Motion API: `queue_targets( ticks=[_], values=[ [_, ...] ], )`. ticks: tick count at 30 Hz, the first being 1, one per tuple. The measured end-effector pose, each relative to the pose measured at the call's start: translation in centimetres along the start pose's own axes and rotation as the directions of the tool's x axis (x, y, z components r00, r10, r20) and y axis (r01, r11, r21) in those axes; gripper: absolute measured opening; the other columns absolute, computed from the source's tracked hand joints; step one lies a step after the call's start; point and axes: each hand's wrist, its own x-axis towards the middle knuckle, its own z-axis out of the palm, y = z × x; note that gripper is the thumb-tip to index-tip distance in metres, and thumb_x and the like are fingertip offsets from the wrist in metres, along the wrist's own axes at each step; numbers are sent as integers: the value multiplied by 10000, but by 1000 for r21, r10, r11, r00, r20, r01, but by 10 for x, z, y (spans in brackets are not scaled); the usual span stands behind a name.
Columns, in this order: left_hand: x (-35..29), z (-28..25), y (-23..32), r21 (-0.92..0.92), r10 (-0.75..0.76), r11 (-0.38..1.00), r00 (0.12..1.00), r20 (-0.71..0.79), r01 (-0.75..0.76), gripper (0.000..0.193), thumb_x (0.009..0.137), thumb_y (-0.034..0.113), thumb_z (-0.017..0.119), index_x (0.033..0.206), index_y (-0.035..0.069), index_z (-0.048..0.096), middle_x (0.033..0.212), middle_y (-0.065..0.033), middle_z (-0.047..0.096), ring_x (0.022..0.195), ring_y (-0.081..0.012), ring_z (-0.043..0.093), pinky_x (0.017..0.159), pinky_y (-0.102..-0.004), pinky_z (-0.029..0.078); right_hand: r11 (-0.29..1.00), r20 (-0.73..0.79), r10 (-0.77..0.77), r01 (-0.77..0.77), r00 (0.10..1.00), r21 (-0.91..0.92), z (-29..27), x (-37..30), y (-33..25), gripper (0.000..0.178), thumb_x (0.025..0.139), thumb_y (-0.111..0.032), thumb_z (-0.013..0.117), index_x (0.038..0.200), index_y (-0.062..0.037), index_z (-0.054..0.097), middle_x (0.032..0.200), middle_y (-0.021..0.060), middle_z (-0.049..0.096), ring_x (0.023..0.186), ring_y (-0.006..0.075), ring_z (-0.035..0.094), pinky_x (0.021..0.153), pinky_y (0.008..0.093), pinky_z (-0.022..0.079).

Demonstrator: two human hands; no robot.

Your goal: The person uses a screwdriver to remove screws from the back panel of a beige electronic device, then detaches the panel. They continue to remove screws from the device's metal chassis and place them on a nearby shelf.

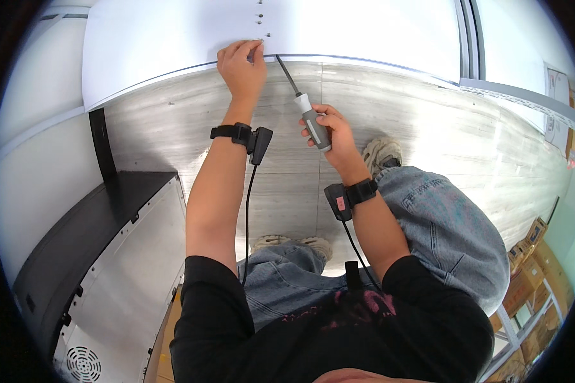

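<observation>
My right hand is wrapped round the grey and white handle of a screwdriver. Its dark shaft slants up to the left, with the tip by the front edge of a white tabletop. Over that same edge, my left hand is closed in a pinch on the white surface. Something tiny shows at its fingertips, too small to name. Just beyond them, several small dark screws are spread in a rough line running away from me.
At the lower left stands a black and silver metal housing with a round vent. Grey metal frame bars run along the right. Cardboard boxes are stacked at the lower right. Thin black cables hang from both wrist straps.
</observation>
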Motion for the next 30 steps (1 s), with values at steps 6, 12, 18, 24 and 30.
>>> queue_targets(
  ticks=[6,12,18,24,30],
  values=[
    [-1,-4,-3,-58,-100,993,994,41,103,143,774,149,693,908,104,710,993,-45,628,949,-216,501,838,-341,422,999,9,-25,24,1000,27,0,2,2,318,810,-87,471,1114,-9,522,909,176,632,696,209,630,529,307,508],
    [-18,-43,-20,-49,-132,990,991,-2,132,156,818,151,659,952,78,693,966,-48,645,894,-191,563,770,-305,464,996,79,-2,8,997,-85,19,1,12,357,811,-135,475,1146,-15,493,945,169,620,745,212,619,561,296,504],
    [-73,-113,-46,-639,-742,244,565,361,729,243,937,187,503,1073,13,603,1000,-100,639,765,-185,616,707,-286,514,962,167,148,-103,975,-252,65,1,52,329,812,-87,500,1125,7,532,925,147,632,721,196,624,543,296,495],
    [-154,-184,-90,-822,-824,-193,366,432,536,289,985,180,373,1176,-1,492,971,-122,622,803,-210,612,760,-332,532,850,321,400,-218,858,-479,97,-10,122,328,838,-118,533,1141,5,535,956,124,623,728,177,614,563,281,484],
    [-204,-225,-113,-872,-925,-230,183,334,432,238,979,180,401,1138,46,518,994,-86,613,854,-209,606,788,-339,533,770,254,578,-415,775,-485,107,-29,158,373,884,-190,537,1203,-6,482,948,105,581,734,177,608,587,278,487]
  ],
)
